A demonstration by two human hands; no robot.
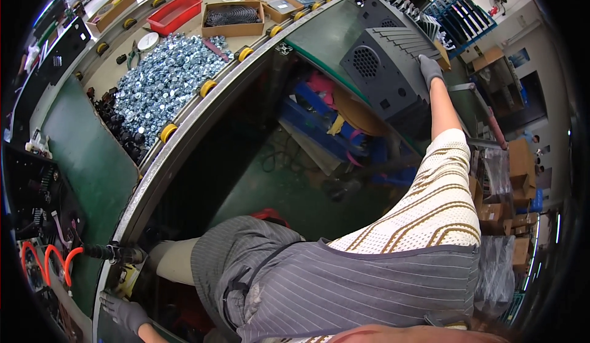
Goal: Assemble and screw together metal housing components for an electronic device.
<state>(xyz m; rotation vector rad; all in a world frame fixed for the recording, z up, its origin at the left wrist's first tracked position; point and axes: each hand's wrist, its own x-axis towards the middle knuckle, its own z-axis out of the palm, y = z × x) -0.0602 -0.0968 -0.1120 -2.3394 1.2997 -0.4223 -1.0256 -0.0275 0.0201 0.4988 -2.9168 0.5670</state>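
Note:
My right hand (431,71), in a grey glove, reaches out at arm's length to the upper right. Its fingers are closed over the edge of a black metal panel (387,66) with a round perforated grille and long slots. This panel leans in a row of similar black panels (378,14) at the end of the bench. At the lower left, my left hand (126,314), also gloved, rests near the bench's metal edge with fingers stretched out and nothing in them. An orange coiled hose (52,260) lies above it, beside black housings with wiring.
A large heap of small silvery screws (166,85) covers part of the bench. Behind it are a red tray (174,15), a cardboard box of black coiled parts (232,19) and pliers (133,54). Yellow rollers line the metal rail (203,97). Blue bins (319,134) sit below.

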